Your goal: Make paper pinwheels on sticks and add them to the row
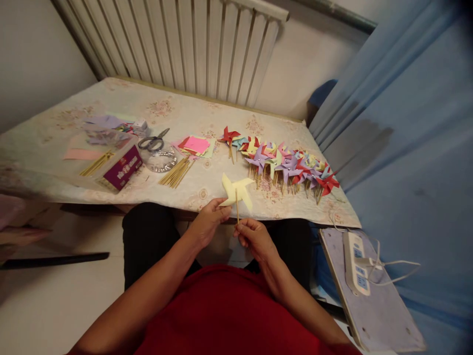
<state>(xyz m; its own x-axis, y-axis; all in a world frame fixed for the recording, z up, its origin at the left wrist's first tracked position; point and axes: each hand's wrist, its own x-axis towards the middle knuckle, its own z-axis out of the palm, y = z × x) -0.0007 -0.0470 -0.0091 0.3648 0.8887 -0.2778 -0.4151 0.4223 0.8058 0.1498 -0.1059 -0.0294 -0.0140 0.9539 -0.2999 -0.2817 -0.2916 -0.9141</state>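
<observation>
The one bold label sits on a white carton with a purple panel (pixel 122 168); its pale lettering, below a small reddish emblem, is too slanted and blurred to read. A white power strip with blue sockets (pixel 356 264) bears no marking large enough to make out.

The pale yellow paper pinwheel (pixel 242 189) has four pointed blades spread around a plain centre, with a thin tan wooden stick (pixel 237 209) running down from the middle on the side facing the person. It is held up at the near edge of the counter with the floral cloth (pixel 192 197). The right grip (pixel 254 235) is clamped on the stick's lower part between thumb and fingers. The left grip (pixel 211 218) is at the lower-left blade, thumb and forefinger slightly apart; whether they pinch the paper I cannot tell. Finished multicoloured paper pinwheels (pixel 288 165) crowd together to the right.
</observation>
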